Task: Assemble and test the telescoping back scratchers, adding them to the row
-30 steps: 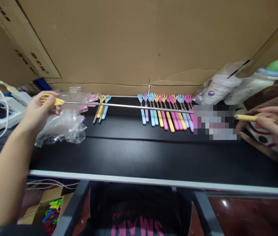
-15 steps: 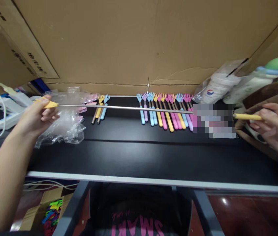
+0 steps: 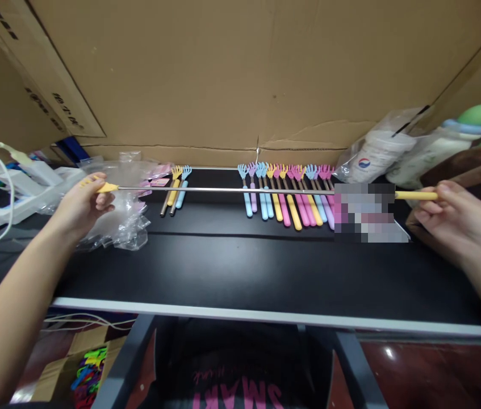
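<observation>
While an extended back scratcher [image 3: 223, 190] spans the air over the black table [image 3: 240, 278], its yellow head [image 3: 110, 187] sits in the left hand's [image 3: 82, 201] pinch and its yellow handle [image 3: 414, 195] in the right hand's [image 3: 457, 221]; the step seems to be setting its length, the next move calling for both grips in line, clear of the lined-up scratchers [image 3: 293, 212]

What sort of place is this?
It looks like a small workstation, perhaps for handling little goods: a black table walled with cardboard, a row of colourful hand-shaped scratchers and a heap of clear plastic bags.
</observation>
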### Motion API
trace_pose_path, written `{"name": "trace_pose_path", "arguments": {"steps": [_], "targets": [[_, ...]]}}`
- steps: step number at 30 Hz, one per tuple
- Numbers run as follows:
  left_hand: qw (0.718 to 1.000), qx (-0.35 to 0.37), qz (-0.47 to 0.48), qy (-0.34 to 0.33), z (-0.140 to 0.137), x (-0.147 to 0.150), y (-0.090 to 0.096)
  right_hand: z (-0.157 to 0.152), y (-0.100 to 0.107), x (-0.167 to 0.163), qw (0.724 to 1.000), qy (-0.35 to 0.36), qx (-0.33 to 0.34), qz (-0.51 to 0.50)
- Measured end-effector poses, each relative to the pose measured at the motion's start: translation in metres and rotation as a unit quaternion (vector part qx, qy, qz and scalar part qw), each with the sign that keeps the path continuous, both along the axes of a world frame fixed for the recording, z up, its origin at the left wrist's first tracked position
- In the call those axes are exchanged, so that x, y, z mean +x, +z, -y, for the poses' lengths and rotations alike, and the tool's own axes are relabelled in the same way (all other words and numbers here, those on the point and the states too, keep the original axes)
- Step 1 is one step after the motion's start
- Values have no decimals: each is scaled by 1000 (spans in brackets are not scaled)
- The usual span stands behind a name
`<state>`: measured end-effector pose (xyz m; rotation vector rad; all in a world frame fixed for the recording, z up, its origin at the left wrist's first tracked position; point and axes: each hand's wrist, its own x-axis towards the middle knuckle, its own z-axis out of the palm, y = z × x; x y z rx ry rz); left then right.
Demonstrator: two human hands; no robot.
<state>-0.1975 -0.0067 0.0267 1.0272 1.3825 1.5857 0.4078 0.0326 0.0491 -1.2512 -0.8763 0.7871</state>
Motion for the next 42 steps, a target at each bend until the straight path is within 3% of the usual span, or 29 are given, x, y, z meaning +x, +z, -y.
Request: {"name": "trace_pose_path", "arguments": {"steps": [3,6,10,13,17,26,34,37,42], "targets": [[1000,7,-17,23,0,4,0,-3,-5,3,997,-4,-39,-65],[999,5,-30,26,0,13,-3,-3,-8,0,997,10,-58,-60],[996,-4,-76,-47,0,29,-8,0,-8,-16,992,71,-93,-36],[993,27,-90,-78,2,36,-8,4,-5,-27,992,77,-98,-30],[996,43,-32,-72,3,43,-2,6,-1,-32,990,65,-111,-52],[990,4,109,-94,4,82,14,3,-4,-27,992,9,-58,-107],[971,48,236,-4,-16,111,30,-13,-1,-38,990,-2,-17,-138],[967,65,247,-14,-19,116,30,-17,-3,-34,990,10,-6,-139],[965,23,258,-43,-16,116,19,-19,-9,-27,991,13,-56,-123]]}}
